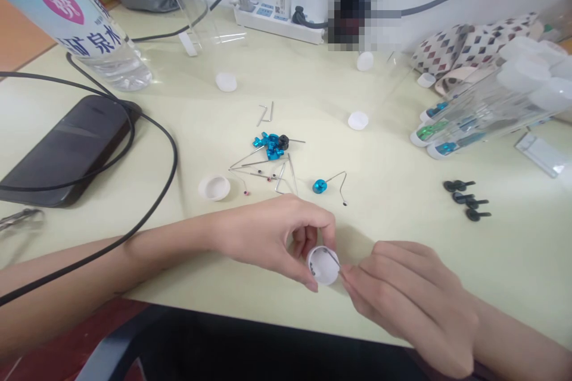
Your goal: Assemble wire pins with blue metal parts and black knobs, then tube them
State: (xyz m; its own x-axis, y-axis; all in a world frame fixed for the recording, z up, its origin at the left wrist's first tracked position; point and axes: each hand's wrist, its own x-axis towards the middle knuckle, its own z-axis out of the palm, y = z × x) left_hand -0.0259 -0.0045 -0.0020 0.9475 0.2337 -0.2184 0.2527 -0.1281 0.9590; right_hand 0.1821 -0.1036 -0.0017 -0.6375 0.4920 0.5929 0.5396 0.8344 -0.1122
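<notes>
At lower centre of frame, my left hand [272,235] pinches the small white cap [322,264]; my right hand [404,292] pinches a thin metal pin [333,259] into it. Advisable: steady cap, feed pin slowly.

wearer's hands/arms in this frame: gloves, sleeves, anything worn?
Both bare. Left hand and right hand: no gloves, rings, watch or bands visible. Forearms uncovered as far as the frame shows, no sleeves in view. No markings or cables on them.

5 white caps [214,187], 4 black screws [467,199], 1 phone [67,149], 1 water bottle [84,18], 1 power strip [279,21].
</notes>
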